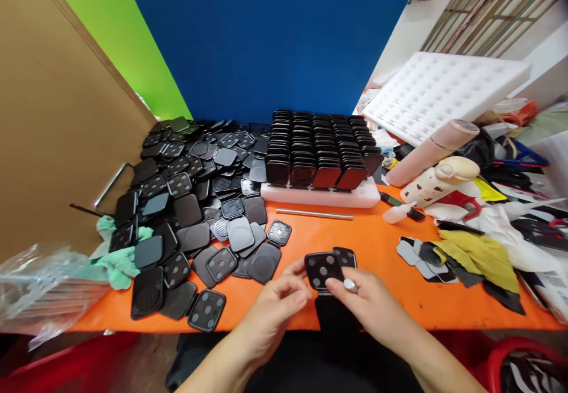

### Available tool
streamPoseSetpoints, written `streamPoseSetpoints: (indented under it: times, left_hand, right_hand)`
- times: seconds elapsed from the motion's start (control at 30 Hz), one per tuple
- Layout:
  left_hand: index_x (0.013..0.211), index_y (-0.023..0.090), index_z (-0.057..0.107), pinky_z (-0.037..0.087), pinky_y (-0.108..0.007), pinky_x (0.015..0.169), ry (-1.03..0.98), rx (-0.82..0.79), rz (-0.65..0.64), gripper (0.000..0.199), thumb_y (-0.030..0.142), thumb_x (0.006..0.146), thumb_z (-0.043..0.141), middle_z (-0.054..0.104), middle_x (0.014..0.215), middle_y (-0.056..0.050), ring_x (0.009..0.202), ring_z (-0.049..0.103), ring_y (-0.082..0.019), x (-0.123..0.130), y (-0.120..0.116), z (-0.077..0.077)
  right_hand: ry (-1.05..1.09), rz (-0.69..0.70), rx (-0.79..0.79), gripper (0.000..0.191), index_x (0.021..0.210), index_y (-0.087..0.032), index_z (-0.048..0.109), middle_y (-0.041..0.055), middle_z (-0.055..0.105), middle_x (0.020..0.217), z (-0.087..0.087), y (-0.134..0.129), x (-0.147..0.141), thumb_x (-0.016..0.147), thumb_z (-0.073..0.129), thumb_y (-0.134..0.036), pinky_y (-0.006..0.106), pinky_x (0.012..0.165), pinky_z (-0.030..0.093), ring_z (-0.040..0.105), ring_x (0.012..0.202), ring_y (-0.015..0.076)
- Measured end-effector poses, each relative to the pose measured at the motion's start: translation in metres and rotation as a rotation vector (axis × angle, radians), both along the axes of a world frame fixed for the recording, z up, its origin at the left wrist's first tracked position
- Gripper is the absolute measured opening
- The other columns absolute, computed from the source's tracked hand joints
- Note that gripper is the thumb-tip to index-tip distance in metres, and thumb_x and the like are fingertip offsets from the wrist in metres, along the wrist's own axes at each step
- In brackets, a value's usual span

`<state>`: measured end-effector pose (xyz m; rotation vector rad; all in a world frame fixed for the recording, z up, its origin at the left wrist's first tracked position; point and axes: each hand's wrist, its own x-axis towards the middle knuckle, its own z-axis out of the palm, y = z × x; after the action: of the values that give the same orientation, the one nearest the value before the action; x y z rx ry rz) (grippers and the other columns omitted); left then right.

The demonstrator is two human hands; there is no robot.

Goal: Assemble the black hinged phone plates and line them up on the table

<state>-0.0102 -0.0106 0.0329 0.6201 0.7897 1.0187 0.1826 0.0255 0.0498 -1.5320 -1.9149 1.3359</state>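
Observation:
A black square hinged case [323, 267] with round grey dots inside its panel is tilted up near the table's front edge. My right hand [370, 298], with a silver ring on one finger, grips it from the right, thumb on its front face. Just left of it is my left hand [279, 301], fingers curled in, thumb and index close together; whatever they may hold is hidden. Its far fingertips are at the case's left edge; whether they touch I cannot tell. Behind the held case lies another dotted case [346, 255], partly covered.
Many black cases [190, 209] lie heaped on the orange table [373, 239] at left. Rows of upright cases [315, 150] stand in a white foam block [319, 195]; a metal rod [314, 213] lies before it. At right are a pink bottle [432, 151] and yellow cloth [479, 257].

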Motion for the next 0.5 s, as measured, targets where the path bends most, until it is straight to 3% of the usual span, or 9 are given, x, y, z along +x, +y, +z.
streamPoseSetpoints:
  times: [0.03, 0.1, 0.13, 0.23, 0.3, 0.33, 0.4, 0.5]
  left_hand:
    - [0.066, 0.017, 0.065, 0.034, -0.032, 0.092, 0.053, -0.004, -0.025, 0.021, 0.036, 0.069, 0.073, 0.058, 0.104, -0.006, 0.100, 0.052, -0.020, -0.015, -0.011, -0.005]
    - [0.062, 0.016, 0.063, 0.042, -0.029, 0.075, 0.111, -0.061, -0.095, 0.027, 0.040, 0.065, 0.075, 0.062, 0.080, -0.006, 0.079, 0.057, -0.018, -0.053, -0.043, -0.021]
    - [0.058, 0.015, 0.061, 0.042, -0.026, 0.065, 0.138, -0.117, -0.042, 0.031, 0.042, 0.063, 0.076, 0.060, 0.070, -0.004, 0.066, 0.055, -0.015, -0.073, -0.062, -0.032]
    - [0.065, 0.016, 0.060, 0.043, -0.023, 0.055, 0.298, -0.524, 0.274, 0.026, 0.037, 0.065, 0.075, 0.062, 0.067, -0.001, 0.054, 0.055, -0.012, -0.132, -0.116, -0.073]
    - [0.075, 0.017, 0.062, 0.048, -0.025, 0.060, 0.585, -0.786, 0.631, 0.008, 0.022, 0.073, 0.067, 0.065, 0.071, -0.002, 0.057, 0.060, -0.013, -0.168, -0.139, -0.100]
    - [0.073, 0.016, 0.060, 0.049, -0.026, 0.060, 0.666, -0.821, 0.695, 0.006, 0.018, 0.079, 0.059, 0.064, 0.068, -0.002, 0.056, 0.061, -0.013, -0.184, -0.143, -0.112]
    - [0.068, 0.017, 0.056, 0.049, -0.026, 0.059, 0.787, -0.808, 0.775, 0.023, 0.014, 0.088, 0.044, 0.058, 0.060, 0.002, 0.053, 0.059, -0.012, -0.213, -0.137, -0.130]
    - [0.085, 0.017, 0.060, 0.050, -0.028, 0.065, 0.958, -0.668, 0.793, 0.020, 0.026, 0.093, 0.043, 0.062, 0.078, 0.001, 0.071, 0.062, -0.016, -0.242, -0.103, -0.143]
  right_hand:
    - [0.015, -0.022, -0.012, 0.039, 0.074, -0.017, 0.061, 0.0008, 0.058, 0.069, 0.000, 0.002, 0.004, 0.086, 0.045, -0.051, 0.025, 0.059, 0.038, 0.051, 0.065, 0.0164]
    - [0.050, -0.077, -0.036, 0.039, 0.078, -0.018, 0.061, 0.0022, 0.061, 0.075, 0.001, 0.007, 0.010, 0.085, 0.045, -0.053, 0.027, 0.063, 0.040, 0.054, 0.071, 0.0190]
    - [0.067, -0.102, -0.046, 0.039, 0.079, -0.019, 0.061, 0.0028, 0.062, 0.077, 0.002, 0.010, 0.013, 0.085, 0.046, -0.054, 0.027, 0.065, 0.041, 0.055, 0.073, 0.0203]
    - [0.083, -0.153, -0.063, 0.038, 0.078, -0.020, 0.063, 0.0036, 0.064, 0.078, 0.001, 0.016, 0.016, 0.082, 0.049, -0.055, 0.029, 0.065, 0.042, 0.057, 0.075, 0.0224]
    - [0.068, -0.166, -0.063, 0.039, 0.078, -0.021, 0.064, 0.0035, 0.065, 0.078, 0.000, 0.017, 0.013, 0.081, 0.050, -0.056, 0.028, 0.063, 0.042, 0.057, 0.074, 0.0224]
    - [0.055, -0.164, -0.060, 0.039, 0.077, -0.021, 0.064, 0.0033, 0.065, 0.077, 0.000, 0.016, 0.011, 0.081, 0.049, -0.057, 0.028, 0.062, 0.041, 0.057, 0.073, 0.0222]
    - [0.034, -0.142, -0.054, 0.041, 0.077, -0.021, 0.063, 0.0029, 0.065, 0.074, 0.000, 0.014, 0.008, 0.081, 0.048, -0.059, 0.028, 0.062, 0.041, 0.057, 0.072, 0.0219]
    - [0.041, -0.116, -0.047, 0.041, 0.079, -0.021, 0.064, 0.0028, 0.066, 0.077, 0.005, 0.010, 0.005, 0.081, 0.048, -0.059, 0.028, 0.064, 0.042, 0.058, 0.075, 0.0229]
